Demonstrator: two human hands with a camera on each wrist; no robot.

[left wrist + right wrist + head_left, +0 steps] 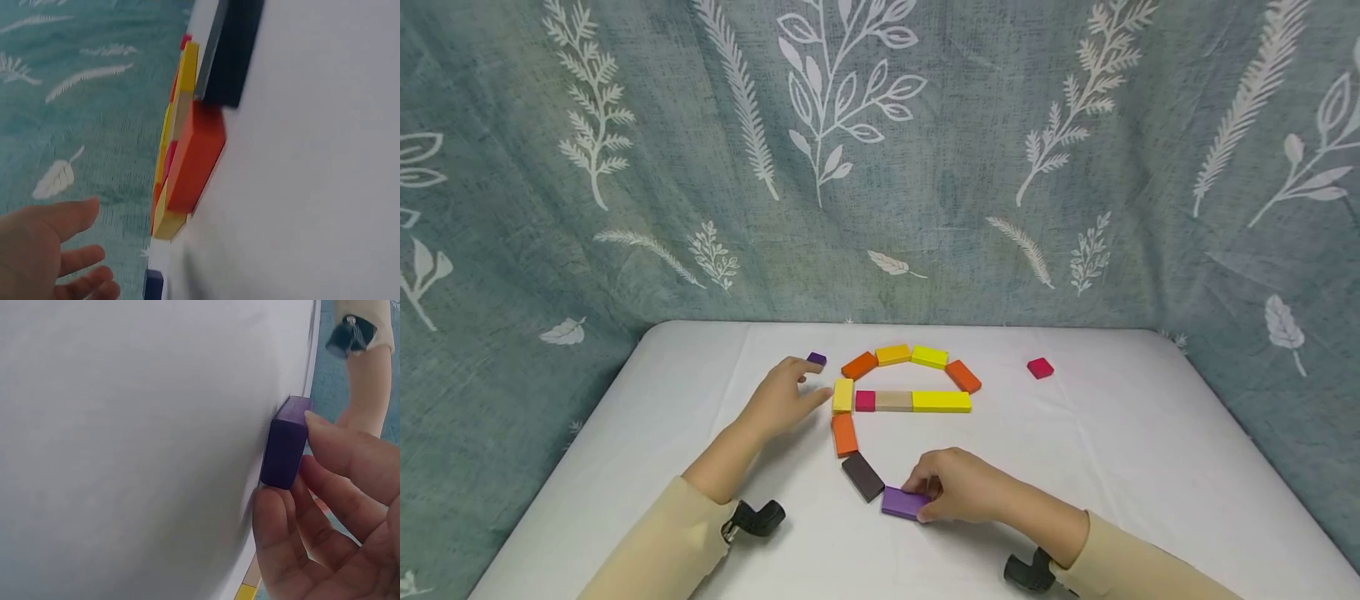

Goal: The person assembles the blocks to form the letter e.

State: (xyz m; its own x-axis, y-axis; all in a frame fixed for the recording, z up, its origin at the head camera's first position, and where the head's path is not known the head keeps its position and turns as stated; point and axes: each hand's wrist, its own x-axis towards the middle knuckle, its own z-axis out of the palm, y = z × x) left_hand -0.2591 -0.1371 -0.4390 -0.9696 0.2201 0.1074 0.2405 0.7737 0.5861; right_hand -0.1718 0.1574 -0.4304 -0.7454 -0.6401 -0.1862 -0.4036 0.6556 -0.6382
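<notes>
From my seat the white surface [1075, 467] carries a curved chain of flat blocks, and the biggest risk I judge is at its lower end: my right hand [962, 487] pinches the purple block [901, 502] at about 6 o'clock of the ring, just beside the dark brown block [862, 476], and a sideways nudge there could knock that neighbour and the orange block [844, 434] above it out of line. My left hand [781, 398], fingers spread and holding nothing, sits at 9 o'clock near the yellow block [842, 395]; a careless brush could shift it. Only the head view shows the whole ring and the stray red block [1040, 367] at 2 o'clock; the right wrist view alone shows fingertips [325, 434] and thumb clamping the purple block's edges.
</notes>
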